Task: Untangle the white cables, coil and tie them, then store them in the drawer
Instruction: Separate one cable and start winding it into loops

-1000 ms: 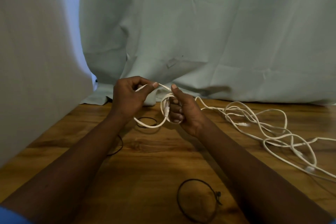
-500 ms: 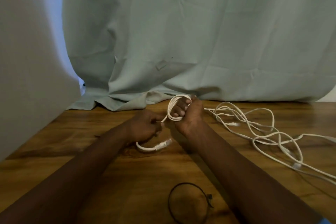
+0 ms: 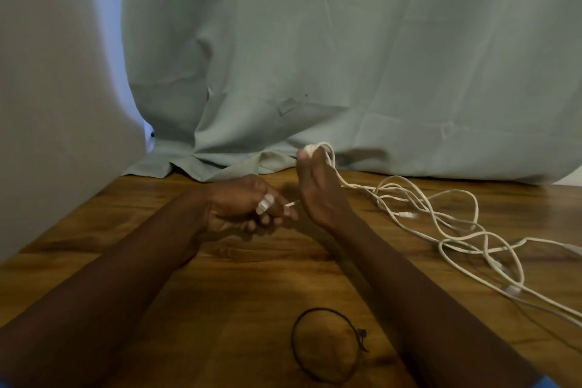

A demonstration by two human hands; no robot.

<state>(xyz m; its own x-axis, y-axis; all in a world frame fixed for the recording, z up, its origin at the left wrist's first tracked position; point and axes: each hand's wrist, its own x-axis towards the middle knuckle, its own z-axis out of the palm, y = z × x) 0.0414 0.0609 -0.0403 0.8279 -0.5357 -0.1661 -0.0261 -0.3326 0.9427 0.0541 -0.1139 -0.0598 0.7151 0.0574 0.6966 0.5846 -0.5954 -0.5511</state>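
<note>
Head view: the slack loop that hung under my hands a moment ago is gone. I have drawn the cable's end across, so the coil seems one turn nearer done. My left hand (image 3: 242, 211) curls round the plug end (image 3: 264, 203), pinching it. My right hand (image 3: 318, 189) stands upright, fingers closed on the small white coil (image 3: 318, 148). The remaining white cables (image 3: 456, 230) trail over the wooden table (image 3: 252, 277) to my right, still tangled. A black tie (image 3: 327, 345) lies near me.
</note>
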